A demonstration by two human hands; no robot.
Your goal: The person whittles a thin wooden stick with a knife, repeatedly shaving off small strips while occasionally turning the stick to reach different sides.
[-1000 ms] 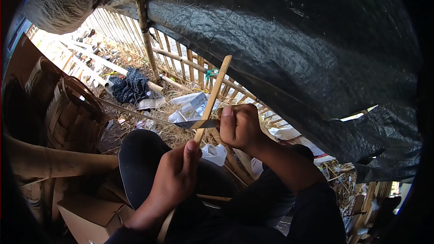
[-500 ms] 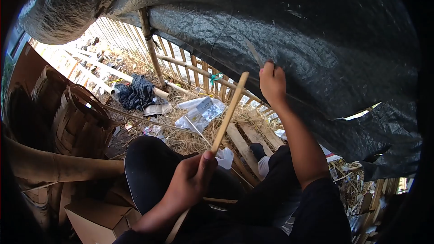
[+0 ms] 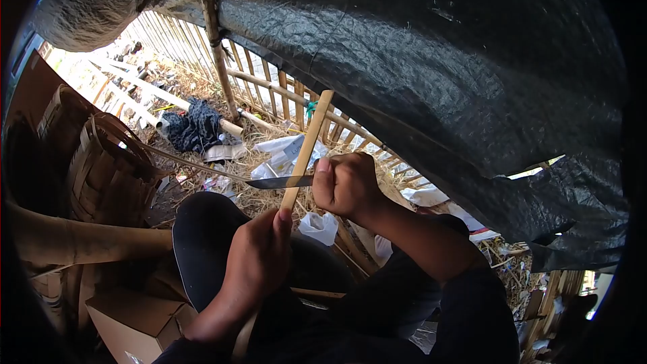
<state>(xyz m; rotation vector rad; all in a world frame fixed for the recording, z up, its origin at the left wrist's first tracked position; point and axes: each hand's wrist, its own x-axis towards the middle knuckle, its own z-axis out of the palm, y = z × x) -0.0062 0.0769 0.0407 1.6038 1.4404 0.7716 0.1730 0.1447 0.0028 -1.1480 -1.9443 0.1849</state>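
My left hand (image 3: 258, 254) is wrapped round the lower part of a bamboo strip (image 3: 311, 140), which slants up and away from me. A knife (image 3: 273, 183) sits in my right hand (image 3: 348, 185), fingers closed round its handle. Its dark blade points left and crosses the strip a short way above my left thumb. The blade appears to touch the strip. The handle is mostly hidden by my fingers. A further length of strip (image 3: 245, 334) shows below my left wrist.
Woven baskets (image 3: 108, 168) and a thick bamboo pole (image 3: 94, 243) are at the left, above a cardboard box (image 3: 135, 320). A dark tarp (image 3: 418, 81) hangs overhead and right. Behind stands a bamboo fence (image 3: 269, 87). Straw, plastic bags (image 3: 319, 227) and a dark cloth (image 3: 195, 125) litter the ground.
My right hand has brought the knife down and left from near the tarp onto the strip. My left hand and the strip have shifted slightly left, partly with the view.
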